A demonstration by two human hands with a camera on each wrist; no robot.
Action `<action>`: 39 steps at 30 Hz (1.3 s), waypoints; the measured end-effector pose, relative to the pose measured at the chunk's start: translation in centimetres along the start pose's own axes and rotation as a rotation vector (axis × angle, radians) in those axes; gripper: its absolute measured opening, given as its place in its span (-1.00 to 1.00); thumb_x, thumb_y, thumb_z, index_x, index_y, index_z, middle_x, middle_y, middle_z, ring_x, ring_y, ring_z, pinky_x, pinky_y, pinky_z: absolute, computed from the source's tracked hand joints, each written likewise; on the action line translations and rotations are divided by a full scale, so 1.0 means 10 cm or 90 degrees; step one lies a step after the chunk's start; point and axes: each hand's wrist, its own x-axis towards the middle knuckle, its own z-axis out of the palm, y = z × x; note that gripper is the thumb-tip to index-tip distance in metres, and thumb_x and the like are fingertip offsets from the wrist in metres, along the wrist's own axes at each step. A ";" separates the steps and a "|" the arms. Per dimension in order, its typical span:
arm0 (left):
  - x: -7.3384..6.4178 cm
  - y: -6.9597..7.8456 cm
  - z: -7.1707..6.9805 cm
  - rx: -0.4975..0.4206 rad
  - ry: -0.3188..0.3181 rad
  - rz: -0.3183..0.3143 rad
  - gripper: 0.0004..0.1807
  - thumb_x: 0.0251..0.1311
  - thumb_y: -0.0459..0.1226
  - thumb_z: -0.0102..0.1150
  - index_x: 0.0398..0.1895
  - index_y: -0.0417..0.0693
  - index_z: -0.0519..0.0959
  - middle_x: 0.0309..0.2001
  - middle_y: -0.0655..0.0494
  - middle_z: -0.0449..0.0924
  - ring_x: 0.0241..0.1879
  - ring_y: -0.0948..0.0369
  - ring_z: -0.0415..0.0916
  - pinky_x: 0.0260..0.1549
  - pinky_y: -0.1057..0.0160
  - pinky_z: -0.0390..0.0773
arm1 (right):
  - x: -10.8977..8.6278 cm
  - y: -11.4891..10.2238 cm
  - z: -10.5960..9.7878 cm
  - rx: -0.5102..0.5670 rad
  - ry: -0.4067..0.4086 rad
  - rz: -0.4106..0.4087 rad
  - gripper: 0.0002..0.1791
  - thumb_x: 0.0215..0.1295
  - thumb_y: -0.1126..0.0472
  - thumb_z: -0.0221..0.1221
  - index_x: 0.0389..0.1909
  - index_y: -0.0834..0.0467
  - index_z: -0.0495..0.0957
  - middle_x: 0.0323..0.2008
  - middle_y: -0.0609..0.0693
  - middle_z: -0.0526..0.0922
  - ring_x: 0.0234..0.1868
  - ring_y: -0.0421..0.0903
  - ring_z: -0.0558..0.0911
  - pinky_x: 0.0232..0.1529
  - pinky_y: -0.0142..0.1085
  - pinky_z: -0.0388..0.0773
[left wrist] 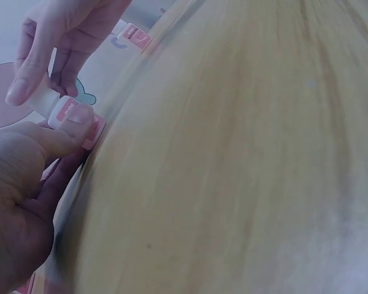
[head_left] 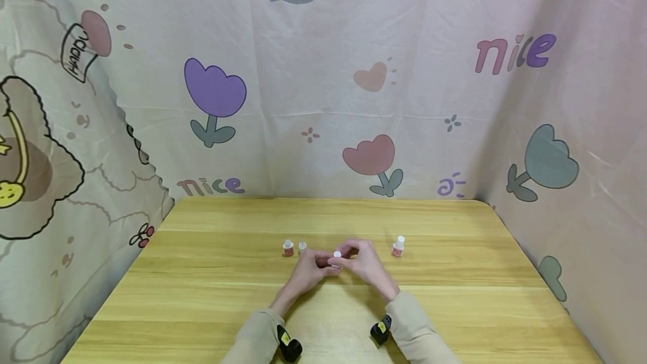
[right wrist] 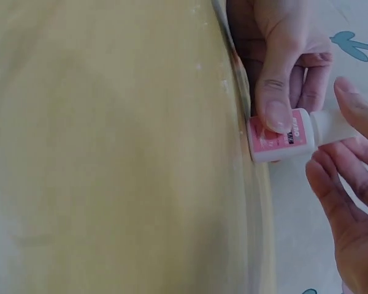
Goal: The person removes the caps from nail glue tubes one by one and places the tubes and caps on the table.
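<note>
A small white bottle with a pink label (right wrist: 279,138) stands upright on the table between the two hands. My left hand (head_left: 310,269) grips its body, the thumb lying across the label in both wrist views. The right hand (head_left: 365,263) has its thumb and fingers around the white cap (right wrist: 332,126) on top. The cap sits on the bottle's neck. Left of the hands in the head view stand a second pink-labelled bottle (head_left: 288,249) with a narrow white top and a small white piece (head_left: 302,246), partly behind the left hand.
Another capped bottle (head_left: 398,246) with a pink label stands to the right of the hands. All of them are on a wooden table (head_left: 202,291). A patterned cloth (head_left: 303,60) hangs behind the table and along its sides.
</note>
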 end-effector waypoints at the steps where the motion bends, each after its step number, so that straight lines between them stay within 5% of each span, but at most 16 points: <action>1: 0.00 0.00 0.00 -0.004 0.000 -0.003 -0.78 0.09 -0.33 0.47 -0.16 -0.14 0.77 -0.24 -0.06 0.81 -0.28 0.27 0.73 -0.25 0.44 0.64 | 0.00 0.00 0.01 -0.008 0.006 0.002 -0.84 0.08 0.21 0.49 -0.40 0.14 0.69 -0.45 0.00 0.74 -0.43 -0.37 0.60 -0.30 -0.44 0.62; 7: -0.01 0.04 0.01 0.004 0.007 -0.014 -0.79 0.09 -0.39 0.45 -0.17 -0.17 0.76 -0.26 -0.09 0.81 -0.30 0.16 0.73 -0.31 0.46 0.61 | 0.01 0.01 0.03 -0.039 0.026 -0.028 -0.85 0.07 0.28 0.49 -0.47 0.16 0.68 -0.52 -0.01 0.72 -0.48 -0.40 0.58 -0.39 -0.47 0.61; 14: 0.00 0.04 0.03 0.014 0.008 -0.016 -0.78 0.10 -0.48 0.40 -0.15 -0.30 0.74 -0.23 -0.20 0.79 -0.23 -0.05 0.75 -0.27 0.45 0.63 | 0.02 0.01 0.00 -0.026 -0.005 -0.066 -0.93 0.13 0.35 0.43 -0.40 0.23 0.71 -0.46 0.06 0.75 -0.42 -0.28 0.66 -0.26 -0.40 0.67; 25: -0.01 0.01 -0.01 -0.017 -0.009 0.001 -0.79 0.11 -0.33 0.46 -0.17 -0.17 0.77 -0.23 -0.10 0.81 -0.26 0.19 0.76 -0.26 0.46 0.64 | 0.01 0.02 0.00 -0.016 -0.035 -0.087 -0.94 0.22 0.33 0.36 -0.34 0.27 0.73 -0.37 0.08 0.78 -0.34 -0.13 0.72 -0.12 -0.23 0.70; 33: -0.01 0.01 0.00 -0.003 -0.005 0.004 -0.82 0.11 -0.34 0.46 -0.21 -0.18 0.77 -0.27 -0.09 0.81 -0.29 0.34 0.71 -0.27 0.47 0.63 | -0.01 0.01 -0.02 -0.003 -0.061 -0.066 -0.91 0.26 0.35 0.32 -0.24 0.27 0.72 -0.28 0.11 0.77 -0.23 -0.14 0.72 -0.06 -0.30 0.69; 39: -0.03 0.14 0.01 0.000 0.010 -0.002 -0.80 0.09 -0.46 0.42 -0.18 -0.26 0.75 -0.25 -0.17 0.79 -0.23 0.01 0.76 -0.24 0.37 0.67 | -0.01 0.01 -0.03 0.019 -0.032 -0.015 -0.88 0.20 0.24 0.40 -0.29 0.19 0.71 -0.33 0.08 0.78 -0.31 -0.30 0.67 -0.11 -0.36 0.67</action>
